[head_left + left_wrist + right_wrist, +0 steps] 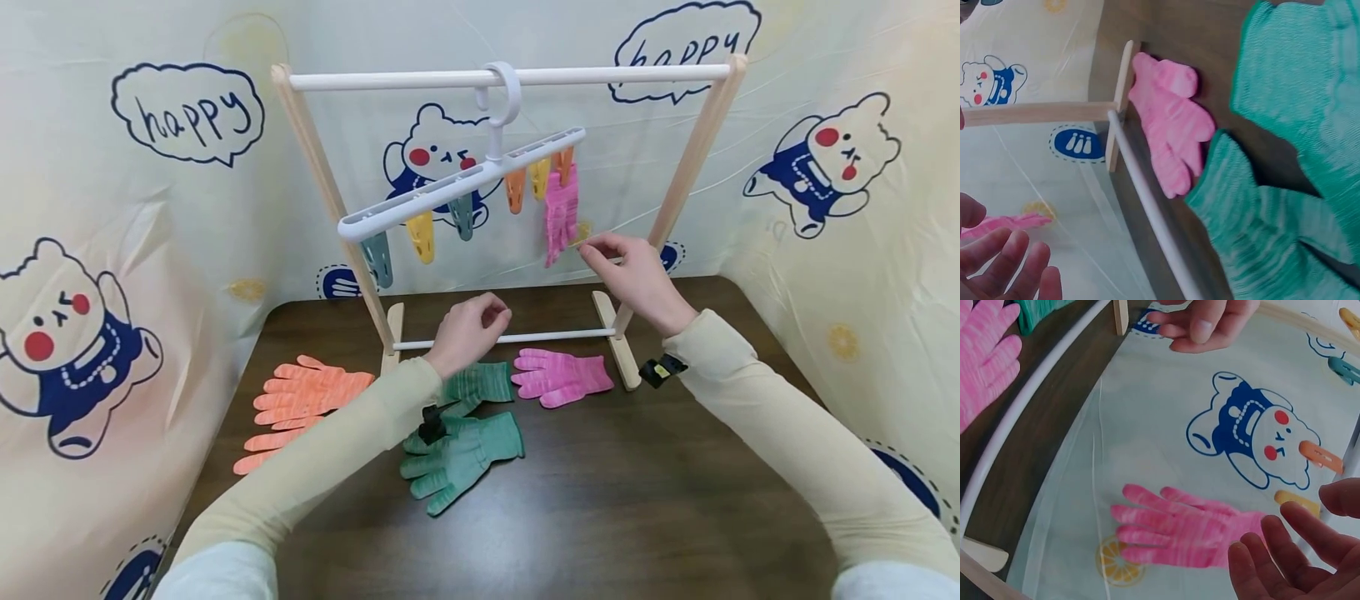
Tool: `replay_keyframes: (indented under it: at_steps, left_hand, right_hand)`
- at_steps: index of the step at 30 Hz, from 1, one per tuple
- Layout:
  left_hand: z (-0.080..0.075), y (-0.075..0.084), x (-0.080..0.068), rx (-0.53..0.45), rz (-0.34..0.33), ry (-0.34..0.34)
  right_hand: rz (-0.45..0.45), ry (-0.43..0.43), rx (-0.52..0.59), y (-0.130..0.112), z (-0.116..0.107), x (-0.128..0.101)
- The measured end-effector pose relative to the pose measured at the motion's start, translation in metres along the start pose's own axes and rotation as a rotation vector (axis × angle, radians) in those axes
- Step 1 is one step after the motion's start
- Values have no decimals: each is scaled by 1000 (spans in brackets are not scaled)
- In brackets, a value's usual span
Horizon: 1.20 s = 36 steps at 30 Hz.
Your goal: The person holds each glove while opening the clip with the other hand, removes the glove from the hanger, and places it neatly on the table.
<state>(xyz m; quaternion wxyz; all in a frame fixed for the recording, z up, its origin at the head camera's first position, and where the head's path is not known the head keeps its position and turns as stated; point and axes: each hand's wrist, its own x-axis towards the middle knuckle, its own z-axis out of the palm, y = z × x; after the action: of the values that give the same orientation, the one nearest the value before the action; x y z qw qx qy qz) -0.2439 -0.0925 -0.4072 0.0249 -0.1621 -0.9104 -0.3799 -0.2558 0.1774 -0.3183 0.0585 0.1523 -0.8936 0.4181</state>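
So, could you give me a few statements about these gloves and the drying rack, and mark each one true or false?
1. A pink glove hangs from a clip on the white hanger. True.
2. Two orange gloves hang on the hanger. False: the orange gloves lie on the table.
3. The left hand grips a green glove. False: it holds nothing; the green gloves lie on the table.
4. A second pink glove lies on the table by the rack's foot. True.
5. The right hand is beside the hanging glove. True.
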Motion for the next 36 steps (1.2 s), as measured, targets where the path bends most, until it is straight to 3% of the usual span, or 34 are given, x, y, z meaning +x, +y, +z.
replay_keyframes:
  at_steps: [17, 23, 36]
  left_hand:
    - [-6, 26, 33, -49, 30, 35]
    - [-5, 30, 44, -69, 32, 78]
    - [-3, 37, 62, -89, 4, 104]
  right_hand:
    - [-26, 75, -49, 0, -15, 30]
    - [5, 93, -19, 1, -17, 42]
    - [43, 99, 14, 0, -20, 65]
